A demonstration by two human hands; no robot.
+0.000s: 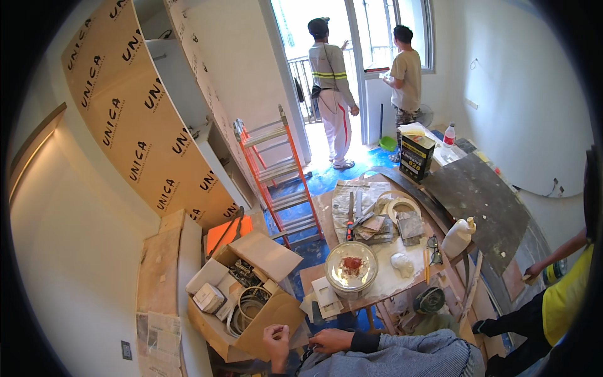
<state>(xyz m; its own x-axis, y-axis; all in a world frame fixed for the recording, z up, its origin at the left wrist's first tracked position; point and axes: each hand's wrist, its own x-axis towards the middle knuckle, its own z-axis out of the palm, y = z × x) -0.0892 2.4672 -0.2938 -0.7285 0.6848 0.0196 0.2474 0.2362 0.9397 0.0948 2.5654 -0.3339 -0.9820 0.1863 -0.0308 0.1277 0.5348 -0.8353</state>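
Note:
Low in the view, my left hand [276, 343] is raised beside the open cardboard box [267, 317], its fingers curled in. To its right, my right hand [333, 340] reaches in from a grey sleeve with a dark cuff, fingers bent together near a dark item I cannot identify. Whatever either hand holds is too small or hidden to name. Coiled hoses [246, 309] and a small white carton [208, 298] lie in the box. Just beyond my right hand, a round tub [352, 267] with a reddish-brown smear on top stands on the worktable [317, 271].
The table bears a tape roll [402, 207], eyeglasses [434, 249] and a white bottle [459, 235]. An orange stepladder [276, 176] stands beyond the box. Two people [330, 81] [407, 75] stand by the bright doorway; another person in yellow [568, 295] is at the right.

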